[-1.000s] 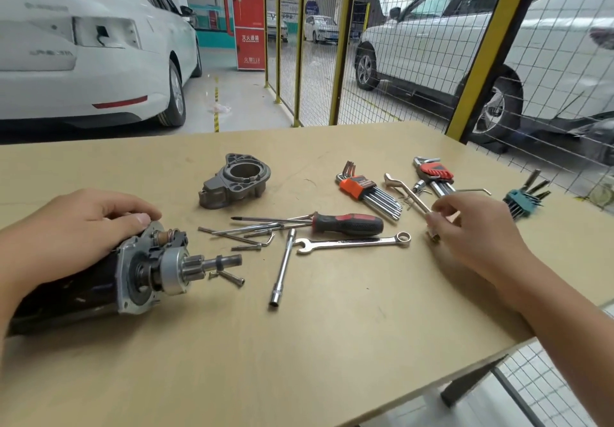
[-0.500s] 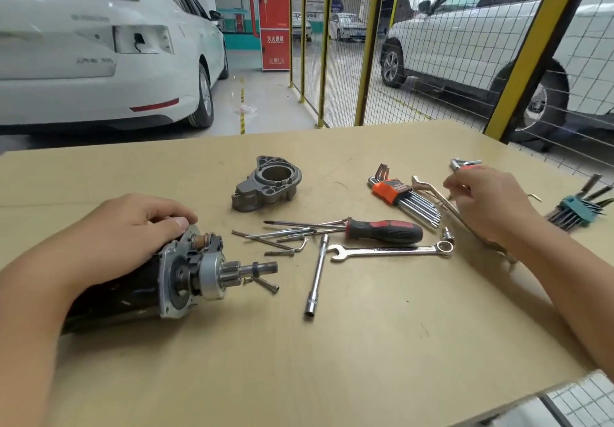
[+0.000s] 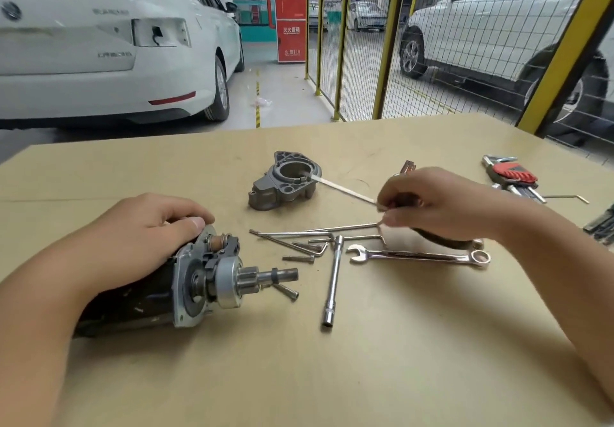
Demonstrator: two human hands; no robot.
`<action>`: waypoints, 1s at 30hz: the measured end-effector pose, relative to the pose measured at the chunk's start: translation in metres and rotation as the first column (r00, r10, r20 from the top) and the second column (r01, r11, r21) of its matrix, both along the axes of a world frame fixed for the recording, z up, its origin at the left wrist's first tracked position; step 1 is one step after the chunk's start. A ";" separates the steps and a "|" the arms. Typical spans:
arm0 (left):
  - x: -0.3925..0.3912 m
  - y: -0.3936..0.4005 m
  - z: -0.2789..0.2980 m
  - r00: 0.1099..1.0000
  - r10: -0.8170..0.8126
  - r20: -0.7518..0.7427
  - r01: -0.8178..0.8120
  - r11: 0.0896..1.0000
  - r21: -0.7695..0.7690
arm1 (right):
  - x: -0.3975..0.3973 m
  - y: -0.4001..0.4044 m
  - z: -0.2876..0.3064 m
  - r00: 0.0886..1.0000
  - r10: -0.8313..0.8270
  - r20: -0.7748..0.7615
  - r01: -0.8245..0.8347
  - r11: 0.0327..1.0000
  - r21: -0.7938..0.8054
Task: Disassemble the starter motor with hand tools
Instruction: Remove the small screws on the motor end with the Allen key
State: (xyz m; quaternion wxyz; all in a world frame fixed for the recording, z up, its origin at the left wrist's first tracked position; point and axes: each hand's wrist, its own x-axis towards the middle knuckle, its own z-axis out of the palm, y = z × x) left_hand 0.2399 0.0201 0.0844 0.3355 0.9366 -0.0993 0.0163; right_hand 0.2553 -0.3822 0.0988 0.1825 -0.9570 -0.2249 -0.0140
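The starter motor [image 3: 172, 288] lies on its side at the near left of the tan fibreboard table [image 3: 365, 376], its dark, scuffed cylindrical body under the left hand [image 3: 139, 240], whose fingers curl over the top with the thumb against the rim of the bright cast end plate. From that plate a ribbed pinion gear and a smooth steel shaft point right, and a loose bolt [image 3: 287, 291] lies just beneath the shaft tip.

The right hand [image 3: 438, 204] hovers above the middle of the table, its fingers pinched together on a thin, flat, silvery tool [image 3: 342, 188] whose far tip reaches toward the detached nose housing [image 3: 284, 182], a dull grey casting with a round bore and bolt ears. What kind of tool it is cannot be made out.

Below the hand lie several thin hex keys [image 3: 292, 239], a slim T-shaped socket wrench [image 3: 334, 280] and a polished combination wrench [image 3: 418, 256]. A red-holdered hex key set [image 3: 513, 175] sits at the far right. Beyond a yellow-framed wire mesh fence [image 3: 365, 44] stand white cars [image 3: 109, 44]
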 end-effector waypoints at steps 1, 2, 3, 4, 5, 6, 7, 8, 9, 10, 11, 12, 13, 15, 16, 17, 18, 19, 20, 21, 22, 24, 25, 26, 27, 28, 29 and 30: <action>0.001 0.000 0.000 1.000 -0.002 0.002 0.002 1.000 0.002 | 0.003 -0.005 0.002 0.999 -0.018 0.030 0.017 0.999 0.046; 0.001 0.001 0.000 1.000 -0.006 0.005 0.006 1.000 0.005 | 0.007 -0.008 0.004 0.997 -0.054 0.050 0.052 0.998 0.045; 0.001 0.001 0.000 1.000 -0.012 0.011 0.012 1.000 0.010 | 0.011 -0.011 0.004 0.993 -0.102 0.065 0.102 0.995 0.006; 0.000 0.001 0.000 1.000 -0.018 0.016 0.018 1.000 0.012 | 0.017 -0.013 0.002 0.984 -0.161 0.082 0.165 0.985 -0.052; 0.000 0.001 0.000 1.000 -0.023 0.021 0.022 1.000 0.011 | 0.022 -0.014 0.000 0.970 -0.220 0.099 0.231 0.966 -0.118; 0.000 0.001 -0.001 0.999 -0.024 0.024 0.024 1.000 0.010 | 0.026 -0.014 -0.003 0.957 -0.271 0.104 0.285 0.943 -0.173; -0.001 0.002 -0.001 0.999 -0.025 0.030 0.024 1.000 0.012 | 0.029 -0.013 -0.005 0.946 -0.308 0.099 0.322 0.922 -0.213; 0.000 0.002 -0.002 0.999 -0.026 0.039 0.025 1.000 0.018 | 0.030 -0.012 -0.008 0.938 -0.334 0.090 0.345 0.907 -0.241; 0.000 0.002 -0.002 0.998 -0.027 0.049 0.026 0.999 0.026 | 0.030 -0.011 -0.010 0.933 -0.349 0.090 0.360 0.896 -0.260; 0.000 0.002 -0.002 0.998 -0.027 0.056 0.026 0.999 0.031 | 0.030 -0.010 -0.012 0.926 -0.361 0.114 0.378 0.889 -0.258; 0.000 0.002 -0.002 0.998 -0.028 0.058 0.026 0.999 0.033 | 0.028 -0.007 -0.013 0.920 -0.352 0.172 0.385 0.894 -0.229; 0.000 0.001 -0.002 0.998 -0.029 0.057 0.028 0.999 0.032 | 0.025 -0.003 -0.014 0.919 -0.308 0.247 0.356 0.917 -0.180; 0.000 0.001 -0.002 0.998 -0.031 0.051 0.029 0.999 0.031 | 0.023 0.003 -0.014 0.928 -0.227 0.295 0.276 0.951 -0.139; -0.001 0.000 -0.001 0.999 -0.029 0.035 0.028 0.999 0.025 | 0.018 0.018 -0.011 0.979 -0.041 0.198 0.068 0.989 -0.131; -0.001 0.000 -0.001 0.999 -0.021 0.028 0.020 1.000 0.018 | 0.017 0.028 -0.010 0.997 0.008 0.083 0.006 0.985 -0.173; -0.001 0.001 -0.001 1.000 -0.013 0.024 0.012 1.000 0.012 | 0.018 0.036 -0.008 1.000 0.013 -0.024 -0.018 0.970 -0.241; 0.000 0.001 -0.001 1.000 -0.006 0.022 0.005 1.000 0.013 | 0.020 0.042 -0.007 0.996 -0.002 -0.089 -0.026 0.949 -0.315; 0.000 0.000 -0.001 1.000 -0.001 0.019 0.000 1.000 0.020 | 0.022 0.046 -0.005 0.992 -0.014 -0.124 -0.034 0.925 -0.378; 0.000 0.000 -0.001 1.000 0.001 0.015 -0.002 1.000 0.028 | 0.023 0.049 -0.002 0.989 -0.019 -0.147 -0.045 0.907 -0.419; 0.000 0.000 -0.001 1.000 0.003 0.011 -0.003 0.999 0.034 | 0.023 0.050 0.000 0.985 -0.021 -0.169 -0.057 0.895 -0.442; 0.000 0.001 -0.001 1.000 0.004 0.007 -0.004 0.999 0.036 | 0.022 0.051 0.001 0.982 -0.016 -0.190 -0.074 0.885 -0.459; 0.000 0.002 -0.001 1.000 0.010 -0.004 -0.010 1.000 0.028 | 0.020 0.050 0.001 0.979 0.015 -0.201 -0.114 0.862 -0.494; -0.001 0.002 -0.001 1.000 0.012 -0.008 -0.012 1.000 0.022 | 0.019 0.049 -0.001 0.982 0.035 -0.187 -0.127 0.854 -0.504; -0.001 0.002 -0.001 1.000 0.012 -0.008 -0.012 1.000 0.017 | 0.018 0.048 -0.003 0.985 0.054 -0.162 -0.129 0.855 -0.502; -0.001 0.002 -0.001 1.000 0.013 -0.007 -0.012 1.000 0.015 | 0.017 0.047 -0.005 0.988 0.068 -0.135 -0.126 0.864 -0.487; -0.001 0.002 -0.001 1.000 0.013 -0.004 -0.013 1.000 0.014 | 0.015 0.046 -0.006 0.991 0.076 -0.109 -0.119 0.872 -0.475; -0.001 0.002 -0.001 1.000 0.013 -0.003 -0.013 1.000 0.016 | 0.014 0.045 -0.007 0.993 0.080 -0.083 -0.110 0.872 -0.476; -0.001 0.001 -0.001 1.000 0.013 -0.003 -0.013 1.000 0.019 | 0.013 0.044 -0.007 0.995 0.080 -0.056 -0.097 0.866 -0.490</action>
